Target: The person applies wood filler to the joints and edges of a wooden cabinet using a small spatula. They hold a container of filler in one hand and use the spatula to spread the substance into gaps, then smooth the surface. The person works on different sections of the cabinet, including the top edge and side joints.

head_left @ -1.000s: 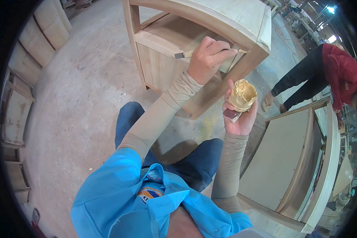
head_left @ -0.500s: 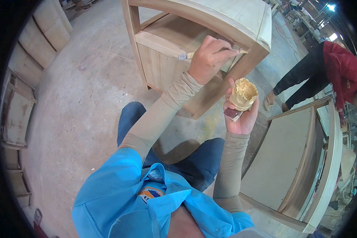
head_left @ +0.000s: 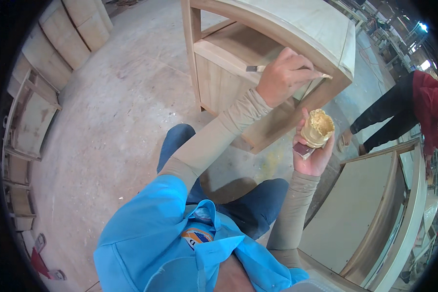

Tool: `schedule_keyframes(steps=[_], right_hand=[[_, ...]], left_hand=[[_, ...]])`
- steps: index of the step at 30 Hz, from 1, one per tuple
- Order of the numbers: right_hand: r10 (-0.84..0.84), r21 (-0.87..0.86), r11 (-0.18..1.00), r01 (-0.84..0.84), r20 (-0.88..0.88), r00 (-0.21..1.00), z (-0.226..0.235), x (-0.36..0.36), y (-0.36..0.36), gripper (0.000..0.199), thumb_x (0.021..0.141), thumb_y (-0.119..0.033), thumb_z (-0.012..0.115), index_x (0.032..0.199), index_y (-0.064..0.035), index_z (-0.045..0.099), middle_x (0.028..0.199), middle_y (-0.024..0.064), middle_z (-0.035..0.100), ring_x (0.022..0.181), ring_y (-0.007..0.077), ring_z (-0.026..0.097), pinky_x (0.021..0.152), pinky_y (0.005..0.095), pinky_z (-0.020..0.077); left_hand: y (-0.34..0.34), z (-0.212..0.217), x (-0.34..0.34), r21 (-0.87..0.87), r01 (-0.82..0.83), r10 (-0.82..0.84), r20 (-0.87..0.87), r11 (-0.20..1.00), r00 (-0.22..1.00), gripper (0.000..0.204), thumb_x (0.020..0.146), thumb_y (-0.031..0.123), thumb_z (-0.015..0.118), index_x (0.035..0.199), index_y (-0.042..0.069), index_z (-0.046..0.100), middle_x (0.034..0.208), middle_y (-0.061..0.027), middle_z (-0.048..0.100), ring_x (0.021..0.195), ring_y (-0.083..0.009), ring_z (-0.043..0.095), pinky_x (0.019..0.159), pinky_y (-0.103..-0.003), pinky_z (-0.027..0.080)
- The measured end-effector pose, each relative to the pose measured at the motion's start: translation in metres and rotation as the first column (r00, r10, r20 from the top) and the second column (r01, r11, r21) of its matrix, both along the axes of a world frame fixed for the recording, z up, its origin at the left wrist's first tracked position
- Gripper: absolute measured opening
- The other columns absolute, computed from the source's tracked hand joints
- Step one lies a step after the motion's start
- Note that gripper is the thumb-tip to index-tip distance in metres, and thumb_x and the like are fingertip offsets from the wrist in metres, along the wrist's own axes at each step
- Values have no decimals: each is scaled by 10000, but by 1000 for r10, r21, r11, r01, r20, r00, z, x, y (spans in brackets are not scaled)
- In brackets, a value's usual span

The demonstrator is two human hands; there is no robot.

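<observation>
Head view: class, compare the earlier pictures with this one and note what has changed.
Almost nothing moved. The left hand keeps the thin metal-tipped tool against the unfinished pale wooden cabinet; the right hand still holds the small putty-crusted tub.

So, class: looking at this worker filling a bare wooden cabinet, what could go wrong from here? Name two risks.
1. The small tub of filler sits tilted in the right hand, its rim caked, along with a small dark block; it could slip or drip onto the floor.
2. The left hand works the putty knife at the cabinet edge; a slip may gouge or smear the bare wood.
</observation>
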State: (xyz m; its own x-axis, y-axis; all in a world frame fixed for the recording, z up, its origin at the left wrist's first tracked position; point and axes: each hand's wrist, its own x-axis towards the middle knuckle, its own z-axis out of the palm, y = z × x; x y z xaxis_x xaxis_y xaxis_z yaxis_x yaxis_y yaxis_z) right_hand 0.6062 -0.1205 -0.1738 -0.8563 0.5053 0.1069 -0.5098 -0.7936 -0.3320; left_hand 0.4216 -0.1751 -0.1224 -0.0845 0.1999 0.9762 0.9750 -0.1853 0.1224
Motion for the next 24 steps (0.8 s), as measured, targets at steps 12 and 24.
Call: schedule_keyframes(steps=[12, 24], right_hand=[[12, -42, 999, -12, -16, 1000, 0, -1, 1, 536, 941, -362, 468, 1380, -73, 366, 1478, 224, 273, 1059, 310, 554, 601, 298, 478], [30, -106, 994, -31, -17, 999, 6, -1, -2, 463, 968, -381, 420, 1311, -71, 436, 1334, 190, 457, 1017, 329, 573, 572, 316, 500]], left_hand=[[3, 4, -10, -26, 67, -67, -4, 997, 998, 268, 665, 55, 719, 912, 160, 724, 836, 28, 600, 796, -191, 504, 722, -298, 439], [1, 0, 6, 96, 44, -62, 197, 994, 978, 270, 700, 53, 730, 942, 173, 742, 849, 29, 618, 776, -172, 493, 717, -285, 412]])
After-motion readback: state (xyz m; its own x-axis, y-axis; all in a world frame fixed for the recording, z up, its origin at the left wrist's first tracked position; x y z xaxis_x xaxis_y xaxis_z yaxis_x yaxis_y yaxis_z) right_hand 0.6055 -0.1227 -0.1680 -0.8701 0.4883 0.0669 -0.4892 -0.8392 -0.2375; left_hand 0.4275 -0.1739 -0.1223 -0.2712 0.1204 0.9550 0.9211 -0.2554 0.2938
